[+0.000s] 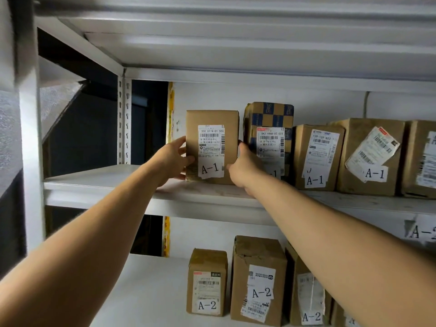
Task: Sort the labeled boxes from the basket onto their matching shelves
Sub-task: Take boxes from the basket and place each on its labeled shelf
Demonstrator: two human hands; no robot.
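A brown cardboard box labelled A-1 [212,147] stands upright on the upper white shelf [99,180], at the left end of a row of A-1 boxes. My left hand [173,159] grips its left side, thumb on the front face. My right hand [243,166] holds its right side, fingers wedged between it and the checkered blue-and-brown A-1 box [271,128]. Both arms reach up from below. The basket is out of view.
More A-1 boxes [318,156] [370,156] fill the upper shelf to the right. The lower shelf [153,291] carries several A-2 boxes [207,283] [258,282]. A shelf post [125,119] stands at the left, and the shelf above [236,43] hangs close overhead.
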